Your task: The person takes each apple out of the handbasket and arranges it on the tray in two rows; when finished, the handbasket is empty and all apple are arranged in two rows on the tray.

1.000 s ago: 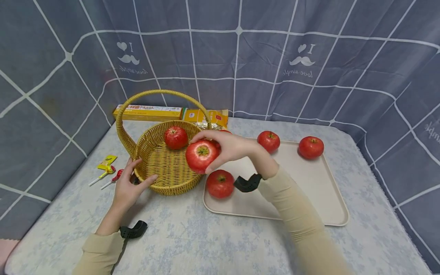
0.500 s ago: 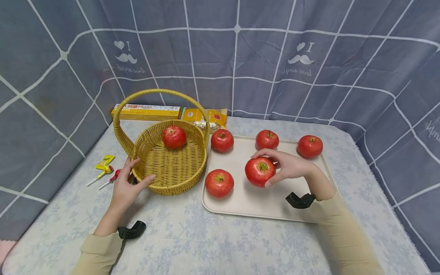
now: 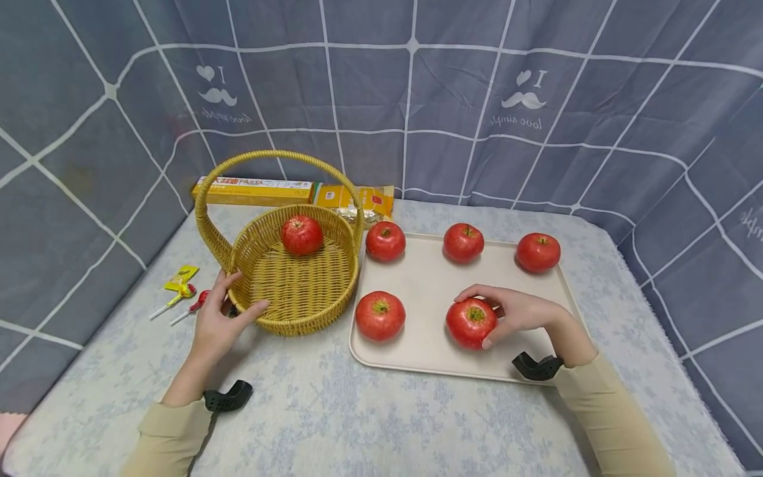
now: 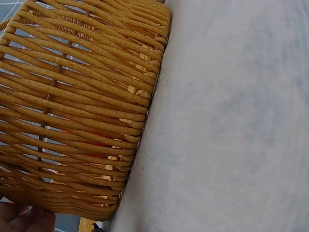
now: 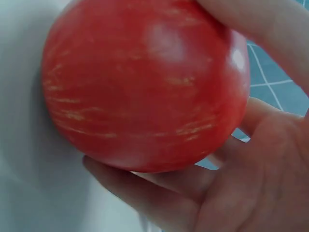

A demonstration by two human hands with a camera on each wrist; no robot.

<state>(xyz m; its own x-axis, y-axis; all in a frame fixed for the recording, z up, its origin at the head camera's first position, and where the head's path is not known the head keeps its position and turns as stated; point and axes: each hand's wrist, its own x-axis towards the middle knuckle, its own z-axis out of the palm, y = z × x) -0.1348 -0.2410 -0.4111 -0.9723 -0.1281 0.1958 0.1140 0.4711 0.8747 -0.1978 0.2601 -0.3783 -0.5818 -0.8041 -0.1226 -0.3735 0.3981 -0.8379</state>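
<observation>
My right hand holds a red apple low over the front middle of a cream tray. In the right wrist view, fingers and thumb reach round this apple; whether it bears on the tray, I cannot tell. My left hand rests against the left front of a yellow woven basket, thumb and fingers spread along its side. One apple lies inside the basket. The left wrist view shows the basket's wall close up, with some fingertips at the lower left.
Other apples on the tray: front left, back left, back middle, back right. Lollipops and a yellow packet lie left of the basket. Behind it are a pasta box and an orange packet.
My right hand has carried the apple from beside the basket rightward over the tray, then lower and slightly nearer me. The left hand has stayed at the basket.
</observation>
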